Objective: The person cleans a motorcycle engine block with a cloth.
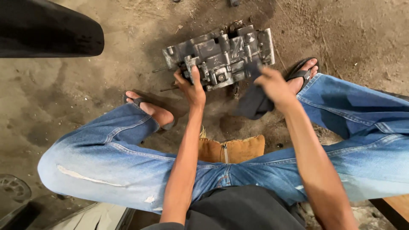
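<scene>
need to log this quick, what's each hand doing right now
Left hand: closed on the edge of the grey metal engine block lying on the dirt floor.
Right hand: closed, holding a dark cloth rag.

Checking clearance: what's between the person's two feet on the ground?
Head view: the grey metal engine part, left hand gripping it, right hand holding a dark rag.

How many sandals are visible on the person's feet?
2: one sandal on the foot at left, near the left hand; the other sandal at right, beyond the right hand holding a dark cloth.
</scene>
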